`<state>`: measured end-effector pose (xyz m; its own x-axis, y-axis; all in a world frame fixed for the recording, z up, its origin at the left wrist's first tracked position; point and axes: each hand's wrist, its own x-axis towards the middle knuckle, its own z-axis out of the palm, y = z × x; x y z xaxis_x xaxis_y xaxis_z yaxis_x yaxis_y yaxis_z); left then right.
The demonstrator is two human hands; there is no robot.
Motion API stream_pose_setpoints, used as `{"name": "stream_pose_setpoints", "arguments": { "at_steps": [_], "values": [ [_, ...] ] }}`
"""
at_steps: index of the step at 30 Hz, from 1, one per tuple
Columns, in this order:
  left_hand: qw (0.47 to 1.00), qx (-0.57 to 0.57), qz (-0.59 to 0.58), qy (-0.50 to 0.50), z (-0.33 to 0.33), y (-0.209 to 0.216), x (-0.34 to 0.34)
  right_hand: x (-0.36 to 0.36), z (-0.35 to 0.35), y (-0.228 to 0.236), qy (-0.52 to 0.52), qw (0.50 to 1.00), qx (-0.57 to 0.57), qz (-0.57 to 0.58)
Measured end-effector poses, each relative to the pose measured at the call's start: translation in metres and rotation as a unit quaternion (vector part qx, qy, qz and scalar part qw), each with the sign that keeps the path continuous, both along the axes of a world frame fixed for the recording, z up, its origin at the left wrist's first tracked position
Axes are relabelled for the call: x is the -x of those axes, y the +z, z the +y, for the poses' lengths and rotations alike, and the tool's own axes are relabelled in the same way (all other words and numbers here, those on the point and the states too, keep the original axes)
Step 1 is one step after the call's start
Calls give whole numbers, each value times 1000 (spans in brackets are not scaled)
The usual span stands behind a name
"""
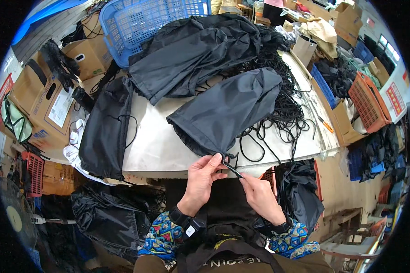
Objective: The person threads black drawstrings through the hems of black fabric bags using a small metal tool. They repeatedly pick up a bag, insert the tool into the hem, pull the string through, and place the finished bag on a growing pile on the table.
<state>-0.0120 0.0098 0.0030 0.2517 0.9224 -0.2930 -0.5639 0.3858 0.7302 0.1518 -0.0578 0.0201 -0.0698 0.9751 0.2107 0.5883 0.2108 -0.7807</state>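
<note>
A black fabric drawstring bag (228, 109) lies on the white table top (146, 136) in front of me, its near corner at the table's edge. There my left hand (201, 179) pinches that corner and the black cord (231, 169) coming out of it, thumb on top. A little to the right, my right hand (261, 198) grips the same cord between thumb and fingers, and the cord runs taut between both hands. Whether a tool's tip is hidden in the right fingers I cannot make out.
Several black bags (187, 54) are piled at the back beside tangled black cords (282, 109). Another bag (105, 132) lies at the left edge. Behind stands a blue plastic basket (132, 27). An orange-handled tool (324, 123) is at right; cardboard boxes (48, 107) stand left.
</note>
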Motion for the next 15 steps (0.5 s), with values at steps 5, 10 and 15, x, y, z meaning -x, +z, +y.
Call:
{"name": "stream_pose_setpoints", "arguments": {
  "at_steps": [5, 10, 15],
  "values": [
    [980, -97, 168, -54, -10, -1, -4, 7, 10, -9, -21, 993, -43, -103],
    [987, -84, 118, 68, -1, 5, 1, 0, 10, 6, 27, 994, -71, -85],
    [983, -83, 163, 3, 6, 6, 19, -33, -5, 18, 41, 996, 74, -8]
  ]
}}
